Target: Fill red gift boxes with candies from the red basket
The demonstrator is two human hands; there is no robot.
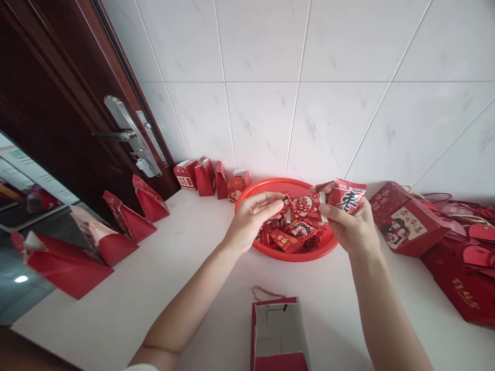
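A round red plastic basket (294,256) on the white table holds several red-wrapped sweets (288,239). Over its left part, my left hand (253,216) pinches a small red packet by its end. Above the right rim, my right hand (351,221) grips red packets, one of them a packet with a large black character (348,195). Between the two hands is a red packet with a white heart print (303,207), touched by the right thumb. Nearer the front stands an open red box (280,330) with a rope handle, its grey inside showing.
Small red boxes (204,176) line the tiled wall (263,123). Several open red boxes (73,263) stand along the left edge. Red gift boxes and bags (413,221) crowd the right side. A dark door (77,87) with a metal handle is at the left.
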